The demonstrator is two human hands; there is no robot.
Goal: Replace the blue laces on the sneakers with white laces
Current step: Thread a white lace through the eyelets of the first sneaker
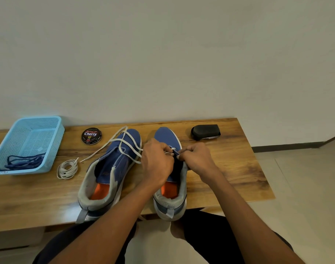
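Both hands' fingers (179,153) pinch a white lace (172,149) over the right sneaker (167,136), hiding its eyelets.

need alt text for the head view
Both hands, left hand and right hand, thread a white lace into the right sneaker on a wooden table; blue laces lie in a blue basket.
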